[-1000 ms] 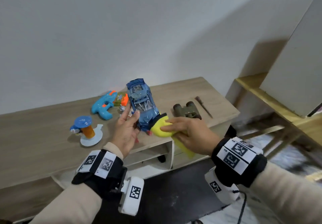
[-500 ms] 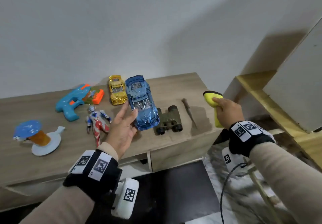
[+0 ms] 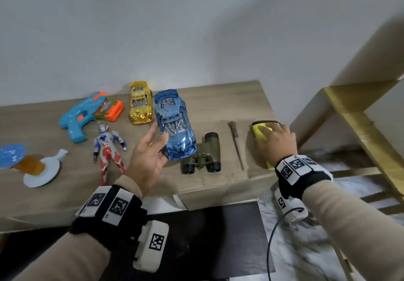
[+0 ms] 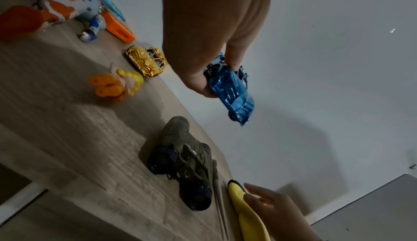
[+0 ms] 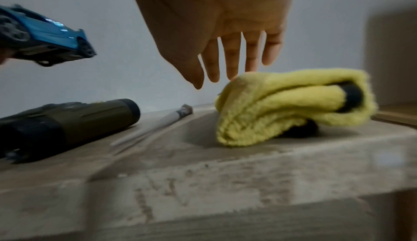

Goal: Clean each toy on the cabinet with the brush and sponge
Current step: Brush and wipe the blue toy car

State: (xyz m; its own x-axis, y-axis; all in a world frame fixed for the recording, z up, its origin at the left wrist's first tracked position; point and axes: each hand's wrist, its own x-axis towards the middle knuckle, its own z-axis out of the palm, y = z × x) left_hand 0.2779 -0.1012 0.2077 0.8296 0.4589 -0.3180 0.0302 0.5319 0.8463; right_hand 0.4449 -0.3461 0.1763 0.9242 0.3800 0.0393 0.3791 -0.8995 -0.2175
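My left hand (image 3: 160, 132) holds a shiny blue toy car (image 3: 172, 125) above the cabinet top (image 3: 220, 103), thumb and fingers pinching its side; the left wrist view shows that hand (image 4: 216, 77) with the blue car (image 4: 230, 88) lifted off the wood. A yellow sponge (image 3: 260, 132) with a black core lies at the cabinet's right end. My right hand (image 3: 269, 134) hovers over it with straight fingers, and in the right wrist view the right hand (image 5: 225, 73) has its tips just at the top of the sponge (image 5: 291, 105). A thin brush (image 3: 236, 144) lies left of the sponge.
Olive binoculars (image 3: 203, 154), a gold car (image 3: 140, 102), a blue water gun (image 3: 80, 114), a red-blue action figure (image 3: 108, 147) and a blue-capped orange toy (image 3: 19, 160) lie on the cabinet. A small orange doll (image 4: 115, 84) sits under my left hand. A wooden shelf (image 3: 354, 114) stands to the right.
My right hand took the sponge away from the blue car, carried it to the cabinet's right end, laid it down and let go. The left hand kept hold of the car.
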